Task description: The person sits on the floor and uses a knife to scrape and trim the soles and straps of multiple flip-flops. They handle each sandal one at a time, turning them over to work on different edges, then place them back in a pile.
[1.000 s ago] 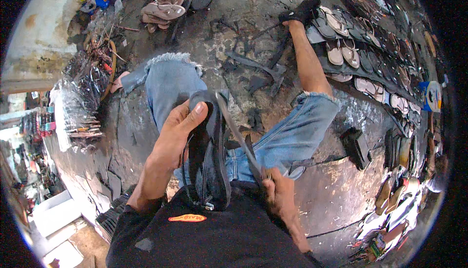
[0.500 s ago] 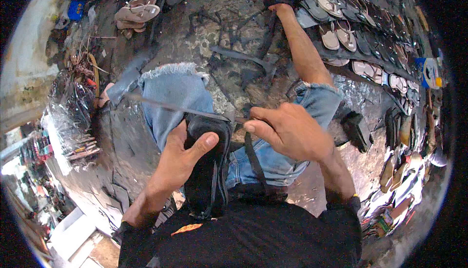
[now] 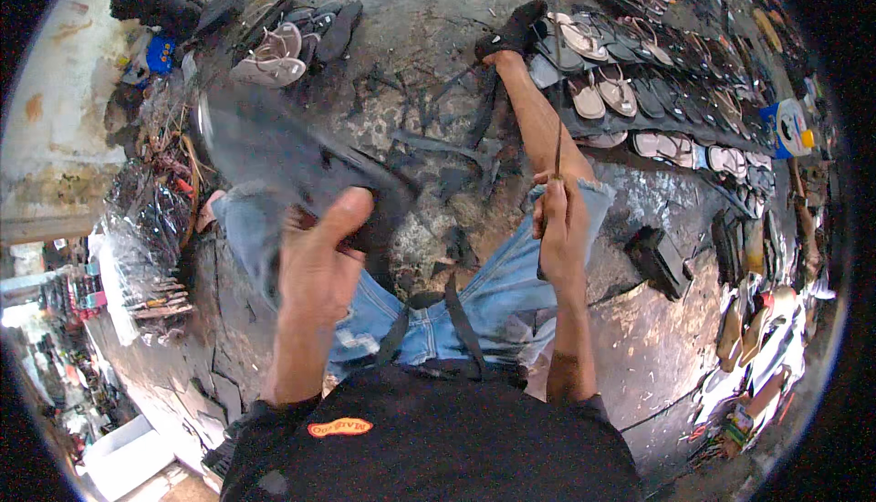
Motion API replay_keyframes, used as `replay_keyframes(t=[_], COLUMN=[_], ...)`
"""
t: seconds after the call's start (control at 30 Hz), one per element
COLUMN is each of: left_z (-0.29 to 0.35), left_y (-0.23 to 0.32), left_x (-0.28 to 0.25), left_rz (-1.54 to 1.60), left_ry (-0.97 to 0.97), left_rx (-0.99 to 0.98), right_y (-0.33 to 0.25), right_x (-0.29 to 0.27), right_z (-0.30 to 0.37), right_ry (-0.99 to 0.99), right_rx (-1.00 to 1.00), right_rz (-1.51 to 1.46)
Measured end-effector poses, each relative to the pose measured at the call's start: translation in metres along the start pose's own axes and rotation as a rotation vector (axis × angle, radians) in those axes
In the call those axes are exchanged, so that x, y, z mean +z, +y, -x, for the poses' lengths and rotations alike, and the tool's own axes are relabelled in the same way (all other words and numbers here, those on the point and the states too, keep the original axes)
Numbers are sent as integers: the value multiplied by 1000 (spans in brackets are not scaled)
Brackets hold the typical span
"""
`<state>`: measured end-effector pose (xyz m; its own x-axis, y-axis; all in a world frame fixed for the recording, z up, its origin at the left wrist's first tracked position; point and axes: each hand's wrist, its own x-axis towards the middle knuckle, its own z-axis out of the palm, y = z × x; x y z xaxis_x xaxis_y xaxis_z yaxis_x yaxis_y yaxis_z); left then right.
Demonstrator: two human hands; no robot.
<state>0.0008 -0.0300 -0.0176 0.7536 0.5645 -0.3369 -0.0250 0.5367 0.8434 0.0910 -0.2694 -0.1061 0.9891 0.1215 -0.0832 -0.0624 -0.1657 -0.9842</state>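
Note:
My left hand (image 3: 321, 260) is closed round a black shoe (image 3: 301, 151), which is tilted up over my left thigh. Motion smears the shoe, so its exact shape is unclear. In my right hand (image 3: 560, 237), above my right knee, is a knife with a long, thin, dark blade (image 3: 559, 132). The blade points away from me, past my bare shin, and stands apart from the shoe. Most of the handle is hidden by my fingers.
Rows of sandals (image 3: 671, 100) lie to the far right, beside a blue and white can (image 3: 787, 130). More sandals (image 3: 274, 59) sit at the far left. Black strips and scraps (image 3: 443, 151) litter the floor between my legs. Plastic-wrapped stuff (image 3: 146, 246) stands at left.
The shoe has swung away from my lap, forward and left, with my left hand. The knife has come off its edge, moved right and turned from pointing left to pointing away.

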Motion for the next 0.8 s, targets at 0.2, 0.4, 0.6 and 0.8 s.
replay_keyframes(t=[0.2,0.4,0.6,0.8], left_z=[18,29,39,57], left_y=[-13,-21,-42,-50], left_x=[18,13,-17,-35], left_rz=[420,382,133,-49], left_ry=[-149,-133,-124,59], left_rx=[-219,-297,-287,-259], right_y=[4,18,-1,-38], right_x=[-4,-25,-31,-26], right_z=[124,165,107,76], right_ry=[-227,-292,-372,-658], right_rx=[-143,-67,-102,-72], right_rz=[178,302,498,535])
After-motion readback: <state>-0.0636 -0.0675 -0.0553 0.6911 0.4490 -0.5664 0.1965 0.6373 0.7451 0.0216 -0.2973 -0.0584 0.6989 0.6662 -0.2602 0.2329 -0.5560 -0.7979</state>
